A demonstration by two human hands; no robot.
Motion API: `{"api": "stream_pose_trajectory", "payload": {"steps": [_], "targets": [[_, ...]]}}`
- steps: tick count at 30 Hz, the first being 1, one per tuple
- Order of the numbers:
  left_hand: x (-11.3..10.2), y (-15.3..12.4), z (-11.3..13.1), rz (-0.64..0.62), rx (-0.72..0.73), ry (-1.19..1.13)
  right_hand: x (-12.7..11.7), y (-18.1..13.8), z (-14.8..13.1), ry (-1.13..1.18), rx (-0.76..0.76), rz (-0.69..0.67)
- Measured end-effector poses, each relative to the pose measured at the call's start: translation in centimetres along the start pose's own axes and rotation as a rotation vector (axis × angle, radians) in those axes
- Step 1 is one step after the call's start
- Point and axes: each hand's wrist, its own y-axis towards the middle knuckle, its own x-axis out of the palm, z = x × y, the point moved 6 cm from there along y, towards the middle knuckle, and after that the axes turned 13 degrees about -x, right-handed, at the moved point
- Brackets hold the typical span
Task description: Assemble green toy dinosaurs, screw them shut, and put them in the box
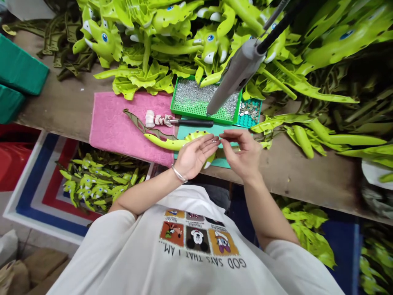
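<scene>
My left hand is palm up, its fingers nearly straight and cupping a few small silvery screws near the fingertips. Beside them, my right hand is closed in a pinch of thumb and forefinger; what it pinches is too small to make out. Beneath both hands a lime-green plastic dinosaur part lies across a teal mat and a pink towel. An olive curved part rests behind it on the towel, along with a black-handled tool whose end is wrapped in white and red.
A grey power screwdriver hangs above a green tray full of screws. Next to it, a teal tray holds round metal discs. Lime-green dinosaur parts pile up along the back. Green blocks stand at left.
</scene>
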Motion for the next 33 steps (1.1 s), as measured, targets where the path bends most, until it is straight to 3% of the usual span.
{"api": "stream_pose_trajectory", "payload": {"steps": [7, 11, 18, 25, 29, 33], "targets": [[-0.9, -1.2, -0.7, -0.048, 0.009, 0.04, 0.3, -0.8, -2.5, -0.148, -0.194, -0.194], [-2.2, -1.9, -1.2, -0.024, 0.019, 0.021, 0.5, -1.5, -3.1, -0.148, -0.263, -0.194], [-4.2, -3.6, -1.3, 0.008, 0.039, 0.055, 1.5, -2.0, 0.2, -0.023, 0.033, 0.049], [-5.0, -3.8, -0.7, 0.031, 0.085, 0.05, 2.9, -1.9, 1.5, -0.159, 0.052, -0.03], [-4.8, -3.7, -0.8, 0.024, 0.066, 0.01, 2.3, -1.8, -0.3, -0.186, -0.036, -0.063], [-4.7, -3.8, -1.0, 0.027, 0.038, -0.022, 3.0, -1.5, -3.0, -0.103, -0.25, -0.211]]}}
